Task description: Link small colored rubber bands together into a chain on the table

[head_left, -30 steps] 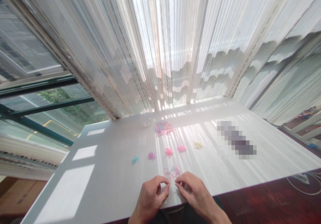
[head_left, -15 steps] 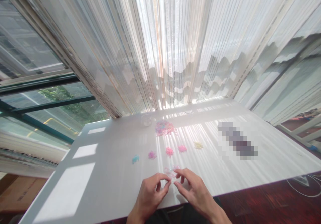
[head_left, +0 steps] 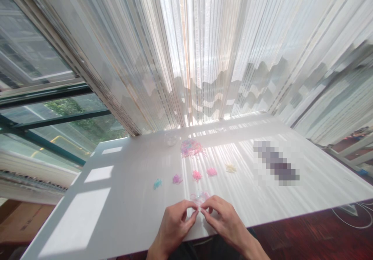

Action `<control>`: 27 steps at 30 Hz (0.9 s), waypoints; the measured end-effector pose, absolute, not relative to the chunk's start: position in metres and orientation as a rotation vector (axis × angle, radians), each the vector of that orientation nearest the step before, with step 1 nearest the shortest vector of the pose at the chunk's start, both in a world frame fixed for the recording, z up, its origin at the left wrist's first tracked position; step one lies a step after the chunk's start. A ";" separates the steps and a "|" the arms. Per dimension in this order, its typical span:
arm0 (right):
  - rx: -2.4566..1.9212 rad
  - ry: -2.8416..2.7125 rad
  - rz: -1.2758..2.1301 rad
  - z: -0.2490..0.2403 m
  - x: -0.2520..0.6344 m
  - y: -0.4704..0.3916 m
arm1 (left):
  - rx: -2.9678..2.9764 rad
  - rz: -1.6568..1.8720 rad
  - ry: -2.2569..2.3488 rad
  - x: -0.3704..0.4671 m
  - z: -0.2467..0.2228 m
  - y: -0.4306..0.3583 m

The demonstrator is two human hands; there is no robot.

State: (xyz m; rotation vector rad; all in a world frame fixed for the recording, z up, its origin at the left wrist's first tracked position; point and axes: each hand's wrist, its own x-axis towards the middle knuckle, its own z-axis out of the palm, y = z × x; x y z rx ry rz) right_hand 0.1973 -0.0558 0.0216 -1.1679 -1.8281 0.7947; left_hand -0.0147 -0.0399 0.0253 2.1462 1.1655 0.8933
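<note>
Near the front edge of the white table, my left hand (head_left: 178,218) is closed in a pinch, thumb against forefinger. My right hand (head_left: 223,215) pinches too, its fingertips almost meeting those of the left. Whatever lies between the fingertips is too small to make out. Just beyond them is a loose cluster of pale pink and bluish thin bands (head_left: 199,197), partly hidden by the right fingers. Farther off, a row holds small heaps: blue bands (head_left: 157,183), purple bands (head_left: 177,179), bright pink bands (head_left: 197,175), pink bands (head_left: 211,171) and pale yellow bands (head_left: 230,168).
A larger mixed heap of coloured bands (head_left: 192,148) lies toward the back of the white table (head_left: 125,198). Left of it stands a clear round container (head_left: 170,139), with a clear lid-like disc (head_left: 219,129) near the curtain (head_left: 201,58). A blurred-out dark object (head_left: 276,163) lies at right.
My right thumb and forefinger have closed together and moved slightly left toward the left fingertips. My left hand stays in its pinch. The heaps have not moved.
</note>
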 end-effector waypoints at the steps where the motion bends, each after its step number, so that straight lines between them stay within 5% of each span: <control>1: -1.176 -1.829 0.798 0.021 0.197 -0.056 | 2.134 0.902 1.162 -0.015 0.026 -0.040; 27: -1.122 -1.785 0.708 0.017 0.201 -0.052 | 1.942 1.024 1.176 -0.009 0.032 -0.035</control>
